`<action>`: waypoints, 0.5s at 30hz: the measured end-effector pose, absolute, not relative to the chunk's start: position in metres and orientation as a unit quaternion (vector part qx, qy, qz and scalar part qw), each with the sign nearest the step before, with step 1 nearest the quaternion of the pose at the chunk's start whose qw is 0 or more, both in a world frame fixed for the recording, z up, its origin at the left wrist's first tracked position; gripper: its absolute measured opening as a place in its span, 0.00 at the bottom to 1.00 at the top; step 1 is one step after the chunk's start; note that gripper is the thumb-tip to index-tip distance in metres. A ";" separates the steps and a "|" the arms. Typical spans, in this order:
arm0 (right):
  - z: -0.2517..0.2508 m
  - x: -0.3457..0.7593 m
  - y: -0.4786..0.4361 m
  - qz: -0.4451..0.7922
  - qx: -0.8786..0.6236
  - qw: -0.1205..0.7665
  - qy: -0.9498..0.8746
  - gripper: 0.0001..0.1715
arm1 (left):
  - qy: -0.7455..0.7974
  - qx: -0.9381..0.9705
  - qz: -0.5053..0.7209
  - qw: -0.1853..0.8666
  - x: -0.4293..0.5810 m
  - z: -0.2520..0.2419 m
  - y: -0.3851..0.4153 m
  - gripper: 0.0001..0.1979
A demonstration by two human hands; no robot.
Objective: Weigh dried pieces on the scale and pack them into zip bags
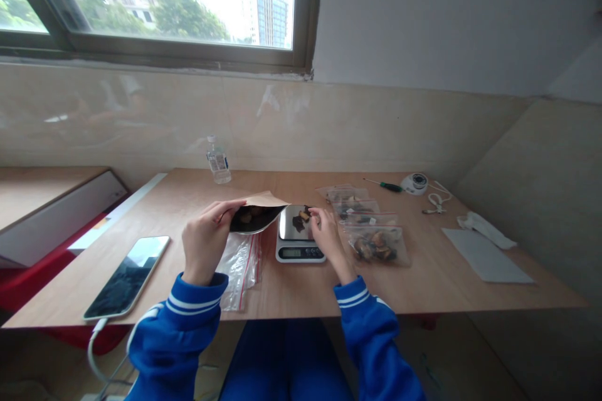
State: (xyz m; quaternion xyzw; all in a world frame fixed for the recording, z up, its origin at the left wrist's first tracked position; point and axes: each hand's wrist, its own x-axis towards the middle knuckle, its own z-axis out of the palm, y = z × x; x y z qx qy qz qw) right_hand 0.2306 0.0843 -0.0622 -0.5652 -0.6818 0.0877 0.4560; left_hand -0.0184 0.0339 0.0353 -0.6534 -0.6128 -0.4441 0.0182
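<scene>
My left hand (207, 238) grips the edge of a brown paper bag (266, 199), tilted with its mouth open toward me. Brownish dried pieces show in its dark inside. To its right stands a white kitchen scale (301, 255) with a steel plate and a small display I cannot read. Some dried mushrooms (299, 222) lie on the plate. Over the plate's right side, my right hand (328, 235) has its fingertips closed at a dried mushroom piece. Beside it are several clear zip bags of dried mushrooms (376, 245), laid in an overlapping row.
Flat zip bags (239, 272) lie beneath the paper bag. A phone (128, 277) on a cable is at left, a water bottle (219, 163) at the back. Toward the right are a screwdriver (389, 187), a white dome camera (414, 183), paper (486, 257) and a crumpled tissue (486, 229).
</scene>
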 end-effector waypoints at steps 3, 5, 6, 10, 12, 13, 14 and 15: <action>-0.071 0.232 0.074 0.061 -0.586 0.433 -0.682 0.18 | -0.608 -0.660 -0.441 0.016 -0.020 0.034 0.034 0.13; -0.078 0.233 0.070 0.048 -0.604 0.416 -0.678 0.19 | -0.603 -0.665 -0.441 0.015 -0.022 0.034 0.034 0.13; -0.080 0.233 0.069 0.048 -0.612 0.411 -0.674 0.20 | -0.600 -0.666 -0.443 0.013 -0.023 0.034 0.035 0.13; -0.069 0.227 0.057 0.078 -0.607 0.478 -0.630 0.22 | -0.593 -0.662 -0.457 -0.027 -0.025 0.035 0.036 0.11; -0.049 0.217 0.043 0.111 -0.563 0.547 -0.609 0.20 | -0.596 -0.654 -0.463 -0.049 -0.024 0.036 0.034 0.10; -0.036 0.209 0.034 0.136 -0.533 0.574 -0.607 0.19 | -0.597 -0.651 -0.465 -0.057 -0.023 0.036 0.033 0.10; -0.023 0.200 0.024 0.166 -0.503 0.585 -0.615 0.17 | -0.598 -0.649 -0.467 -0.062 -0.022 0.035 0.032 0.10; -0.011 0.189 0.014 0.193 -0.473 0.581 -0.634 0.16 | -0.598 -0.647 -0.468 -0.066 -0.021 0.035 0.031 0.10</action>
